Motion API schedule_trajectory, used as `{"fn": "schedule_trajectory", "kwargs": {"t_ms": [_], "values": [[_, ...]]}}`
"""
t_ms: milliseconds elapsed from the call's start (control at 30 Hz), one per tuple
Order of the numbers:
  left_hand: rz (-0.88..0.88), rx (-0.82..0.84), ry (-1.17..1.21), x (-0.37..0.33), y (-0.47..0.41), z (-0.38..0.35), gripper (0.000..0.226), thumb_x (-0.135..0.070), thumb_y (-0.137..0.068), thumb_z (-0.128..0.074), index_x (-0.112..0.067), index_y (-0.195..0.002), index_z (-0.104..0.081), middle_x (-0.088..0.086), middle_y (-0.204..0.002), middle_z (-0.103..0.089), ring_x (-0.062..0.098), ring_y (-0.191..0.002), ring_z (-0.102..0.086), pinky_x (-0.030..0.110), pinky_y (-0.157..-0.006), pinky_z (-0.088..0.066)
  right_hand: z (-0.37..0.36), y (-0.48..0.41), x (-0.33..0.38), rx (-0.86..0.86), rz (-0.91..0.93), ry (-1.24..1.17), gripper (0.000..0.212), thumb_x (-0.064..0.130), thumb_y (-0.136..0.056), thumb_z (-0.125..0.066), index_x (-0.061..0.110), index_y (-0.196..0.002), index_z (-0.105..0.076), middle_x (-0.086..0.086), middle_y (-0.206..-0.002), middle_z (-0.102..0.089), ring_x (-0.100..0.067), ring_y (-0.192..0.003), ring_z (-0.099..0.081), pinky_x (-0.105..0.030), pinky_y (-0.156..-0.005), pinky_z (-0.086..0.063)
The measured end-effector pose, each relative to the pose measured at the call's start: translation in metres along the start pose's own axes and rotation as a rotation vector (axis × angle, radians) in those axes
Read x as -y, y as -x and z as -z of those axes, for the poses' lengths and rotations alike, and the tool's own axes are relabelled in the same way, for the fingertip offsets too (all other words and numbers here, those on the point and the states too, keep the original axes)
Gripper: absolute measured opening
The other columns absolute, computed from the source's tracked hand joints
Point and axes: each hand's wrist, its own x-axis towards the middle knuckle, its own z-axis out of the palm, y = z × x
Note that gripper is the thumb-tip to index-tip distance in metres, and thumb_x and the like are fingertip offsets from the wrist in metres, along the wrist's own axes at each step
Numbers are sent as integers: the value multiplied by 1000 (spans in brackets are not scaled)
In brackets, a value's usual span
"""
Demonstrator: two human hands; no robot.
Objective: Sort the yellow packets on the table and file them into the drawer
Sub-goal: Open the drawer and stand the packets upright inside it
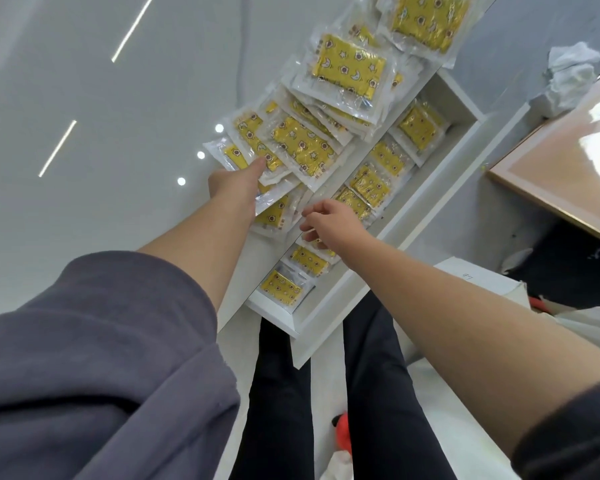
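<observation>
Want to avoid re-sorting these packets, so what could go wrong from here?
1. The packets on the table overlap loosely right at the edge; the left hand pulling at one could drag neighbours into the drawer unsorted.
2. The right hand is close to the filed packets, which lean on each other; a nudge might topple the row.

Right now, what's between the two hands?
In the head view, overlapping yellow packets lie between the left hand and the right hand.
</observation>
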Motion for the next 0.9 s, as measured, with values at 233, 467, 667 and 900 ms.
{"fn": "schedule_trajectory", "kwargs": {"t_ms": [233, 467, 667, 900], "values": [[-128, -2, -56, 13, 8, 35, 44, -30, -75, -80, -16, -113, -64, 0, -106, -69, 19, -91, -68, 39, -85, -56, 8, 2, -1, 0, -26, 11, 19, 7, -96, -44, 9, -106, -60, -6, -92, -67, -15, -71, -62, -24, -59, -50], [-239, 145, -165, 48, 32, 81, 13, -18, -85, -73, -25, -95, -67, -3, -100, -72, 20, -97, -69, 43, -90, -54, 2, 6, 4, 166, 0, -119, 24, 32, -96, -58, 14, -111, -62, -6, -103, -68, -14, -84, -68, -39, -86, -56], [-250, 302, -333, 60, 36, 77, 13, -11, -89, -66, -22, -96, -67, 4, -102, -71, 26, -100, -67, 49, -97, -50, -3, 8, 7, 214, 74, -91, 21, 25, -90, -68, 16, -109, -64, -5, -101, -71, -17, -87, -69, -32, -73, -60], [-267, 425, -370, 55, 40, 72, 20, -6, -89, -66, -16, -107, -67, 5, -106, -71, 22, -99, -68, 45, -96, -51, 1, 9, 4, 220, 64, -145, 19, 16, -81, -77, 16, -97, -68, -4, -98, -74, -25, -95, -71, -42, -86, -58]]}}
